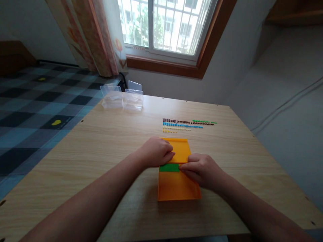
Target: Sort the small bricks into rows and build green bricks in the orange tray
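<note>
An orange plastic case (178,186) lies opened out on the table in front of me, its far panel (182,148) and near tray joined across the middle. A flat green strip (169,167) lies across the near tray, along its far edge. My left hand (158,153) is closed over the case's left side near the middle, with its fingers curled; its grip is partly hidden. From the right, my right hand (202,169) reaches over the case's edge, thumb and fingers pinched at the green strip's right end.
Beyond the case, small brown pieces (174,121), blue pieces (180,125), yellow pieces (169,131) and green pieces (201,121) lie in rows. Clear plastic boxes (133,101) with raised lids stand at the table's far left corner. A bed (50,107) adjoins the left side.
</note>
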Tool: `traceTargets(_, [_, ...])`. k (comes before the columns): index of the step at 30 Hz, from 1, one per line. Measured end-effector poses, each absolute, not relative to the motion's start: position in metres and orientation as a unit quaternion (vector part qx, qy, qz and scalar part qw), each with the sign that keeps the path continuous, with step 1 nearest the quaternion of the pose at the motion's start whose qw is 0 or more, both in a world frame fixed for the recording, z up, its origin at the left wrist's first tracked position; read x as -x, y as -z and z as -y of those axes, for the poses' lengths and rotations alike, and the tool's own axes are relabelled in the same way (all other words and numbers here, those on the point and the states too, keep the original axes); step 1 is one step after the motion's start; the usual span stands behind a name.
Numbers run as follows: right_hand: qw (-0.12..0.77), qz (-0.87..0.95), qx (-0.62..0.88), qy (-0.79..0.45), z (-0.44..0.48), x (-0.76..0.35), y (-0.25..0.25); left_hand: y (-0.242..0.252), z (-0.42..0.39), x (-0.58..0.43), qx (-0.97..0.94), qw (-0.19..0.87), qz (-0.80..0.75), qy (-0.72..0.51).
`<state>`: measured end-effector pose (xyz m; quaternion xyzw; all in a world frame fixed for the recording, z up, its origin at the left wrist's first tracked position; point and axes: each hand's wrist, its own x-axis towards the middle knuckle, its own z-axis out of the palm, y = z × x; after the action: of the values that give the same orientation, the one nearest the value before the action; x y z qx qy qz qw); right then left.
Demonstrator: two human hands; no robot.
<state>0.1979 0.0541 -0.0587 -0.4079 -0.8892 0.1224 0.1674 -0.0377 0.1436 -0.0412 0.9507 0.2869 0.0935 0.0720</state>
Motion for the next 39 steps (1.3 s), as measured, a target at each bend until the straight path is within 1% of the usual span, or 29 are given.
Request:
traceTargets(5, [0.179, 0.889, 0.404, -0.12, -0.054, -0.199, 0.059, 0.041, -0.143, 0.038, -0.95, 0.074, -0.287, -0.098])
traceTargets(19, [0.171, 0.884, 0.416, -0.125, -0.052, -0.197, 0.056, 0.039, -0.142, 0.037, -0.95, 0.071, -0.294, -0.079])
traceTargets(25, [0.157, 0.885, 0.427, -0.098, -0.051, -0.191, 0.052, 0.042, -0.143, 0.037, -0.95, 0.074, -0.291, -0.09])
traceTargets(33, [0.141, 0.886, 0.435, -0.075, -0.05, -0.184, 0.049, 0.039, -0.142, 0.036, -0.953, 0.052, -0.29, -0.074])
traceTargets(39, [0.128, 0.892, 0.432, -0.033, -0.047, -0.179, 0.046, 0.039, -0.142, 0.036, -0.953, 0.053, -0.29, -0.07])
